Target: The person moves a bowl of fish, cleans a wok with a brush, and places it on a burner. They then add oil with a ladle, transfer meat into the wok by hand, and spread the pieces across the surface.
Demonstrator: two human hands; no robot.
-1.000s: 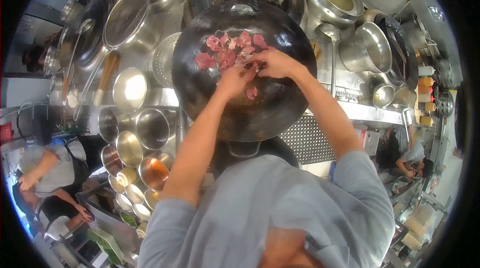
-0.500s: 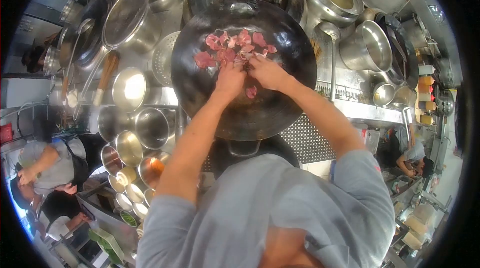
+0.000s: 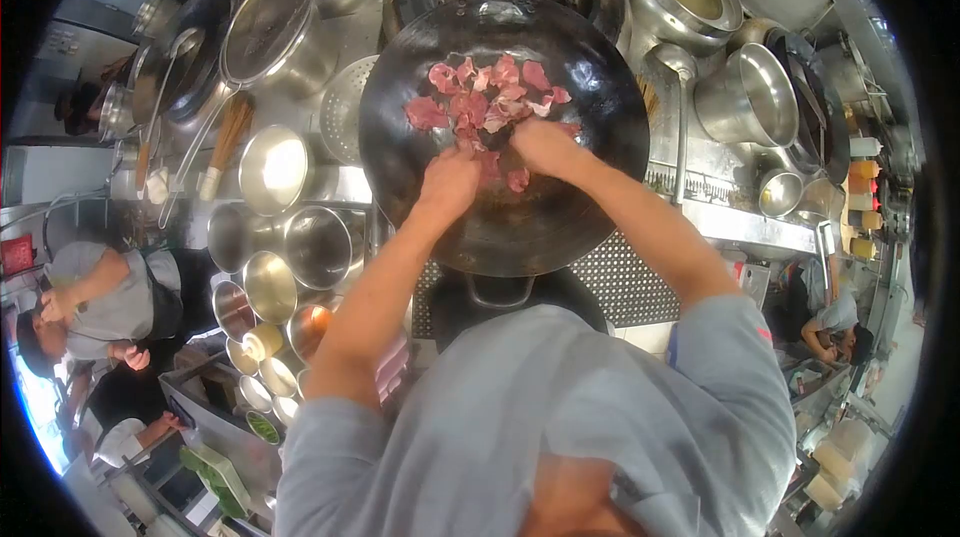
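A large black wok [image 3: 440, 237] with loop handles lies in front of me. Thin slices of raw red meat [image 3: 470, 109] are scattered over its far half, partly overlapping. My left hand [image 3: 450, 180] is down in the wok, its fingers pinched together on a meat slice at the near edge of the cluster. To its right, my right hand [image 3: 547, 149] is curled closed among the slices; its fingertips are hidden, so what it holds does not show. One slice [image 3: 517, 179] lies apart, nearer to me, between the two hands.
Left of the wok are a perforated ladle [image 3: 342, 112], a bamboo brush [image 3: 230, 132] and several metal pots [image 3: 270, 287]. A ladle [image 3: 680, 127], a steel pot [image 3: 750, 97] and sauce bottles [image 3: 863, 177] are at right. Co-workers [image 3: 110, 297] stand at far left and far right.
My hands have moved apart: the left came nearer to me and the right shifted right. More meat slices show between them. The whole view has swung slightly.
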